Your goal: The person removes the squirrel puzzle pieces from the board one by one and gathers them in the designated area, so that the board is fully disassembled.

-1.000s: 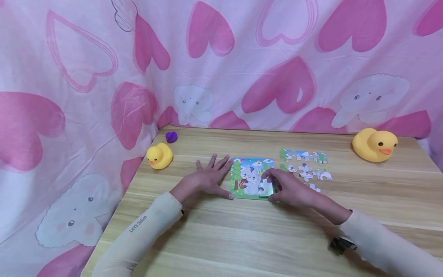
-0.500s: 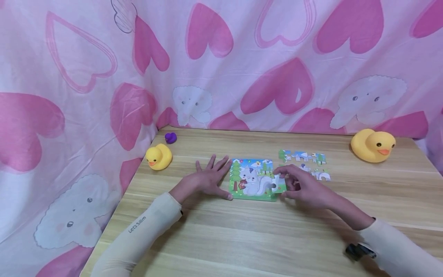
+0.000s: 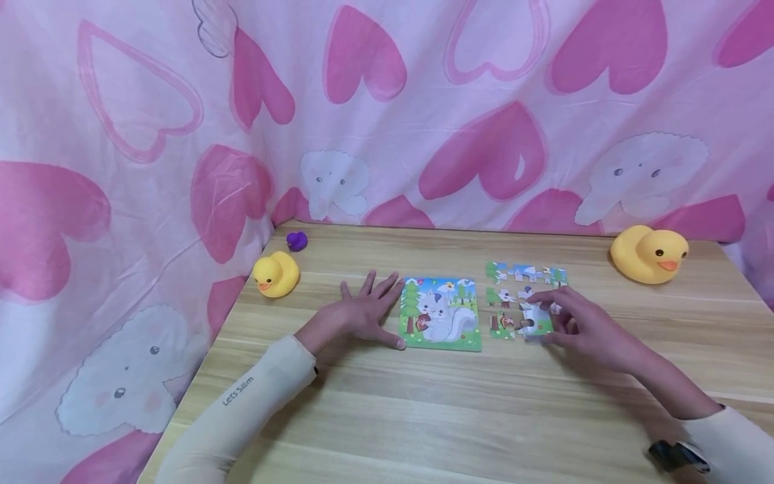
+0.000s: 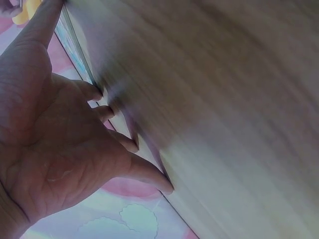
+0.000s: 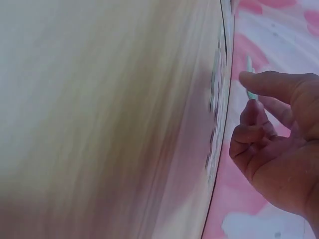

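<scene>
My right hand pinches a jigsaw piece with green and white print between thumb and fingers. That piece overlaps the lower right of the loose puzzle pieces in the head view. The right wrist view has the piece edge-on, raised off the table. Fingers spread, my left hand rests on the table, its thumb and fingertips at the left edge of a square squirrel picture board. Its palm side and straight fingers show in the left wrist view. My right hand partly hides the pieces behind it.
A large yellow duck stands at the back right of the wooden table. On the left are a smaller yellow duck and a tiny purple duck. A pink heart-patterned curtain hangs behind.
My right hand has carried the jigsaw piece rightward, from over the squirrel board's lower right corner to the loose pieces. The board is now fully uncovered there. My left hand has stayed put.
</scene>
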`<state>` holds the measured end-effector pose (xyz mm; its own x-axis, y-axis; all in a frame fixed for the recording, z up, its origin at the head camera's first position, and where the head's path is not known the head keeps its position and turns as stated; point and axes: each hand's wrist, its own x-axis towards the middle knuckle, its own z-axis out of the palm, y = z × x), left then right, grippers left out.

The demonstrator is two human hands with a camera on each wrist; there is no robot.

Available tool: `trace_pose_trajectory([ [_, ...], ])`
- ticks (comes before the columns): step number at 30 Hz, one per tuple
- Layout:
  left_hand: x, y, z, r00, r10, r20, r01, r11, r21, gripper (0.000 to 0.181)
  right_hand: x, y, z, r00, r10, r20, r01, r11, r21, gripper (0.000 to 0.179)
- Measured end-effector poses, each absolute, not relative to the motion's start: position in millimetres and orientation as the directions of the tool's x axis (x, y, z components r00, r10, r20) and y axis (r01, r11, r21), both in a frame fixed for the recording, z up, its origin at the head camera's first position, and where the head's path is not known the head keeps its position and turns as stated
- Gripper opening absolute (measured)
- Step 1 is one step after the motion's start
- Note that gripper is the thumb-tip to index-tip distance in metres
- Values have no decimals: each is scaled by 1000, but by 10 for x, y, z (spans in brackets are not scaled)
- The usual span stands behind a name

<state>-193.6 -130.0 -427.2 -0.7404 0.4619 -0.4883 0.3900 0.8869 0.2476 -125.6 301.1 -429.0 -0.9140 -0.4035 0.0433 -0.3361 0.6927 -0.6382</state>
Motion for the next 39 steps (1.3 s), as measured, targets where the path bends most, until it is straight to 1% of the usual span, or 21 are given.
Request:
trace_pose_trajectory([
  [4, -1941, -1313, -4274, -737, 460, -495, 383, 888, 254, 130, -1236, 3194, -4295, -919, -392, 31, -330, 724, -606, 68],
  [11, -1945, -1330, -4266, -736, 464, -493, 389, 886, 253, 130, -1242, 3397, -4324, -926, -375, -41, -282, 761, -584, 67],
  [21, -1952, -1343, -4265, -739, 476, -477, 402, 879, 255, 129, -1257, 3500, -4370, -922, -374, -99, -255, 781, -570, 63],
  [28, -1948, -1329, -4241, -742, 473, -475, 398, 881, 255, 129, -1266, 3538, -4384, -914, -387, -124, -252, 779, -574, 63],
  [39, -1954, -1307, -4218, -748, 463, -475, 393, 886, 245, 129, -1258, 3590, -4398, -913, -387, -125, -243, 766, -595, 66],
])
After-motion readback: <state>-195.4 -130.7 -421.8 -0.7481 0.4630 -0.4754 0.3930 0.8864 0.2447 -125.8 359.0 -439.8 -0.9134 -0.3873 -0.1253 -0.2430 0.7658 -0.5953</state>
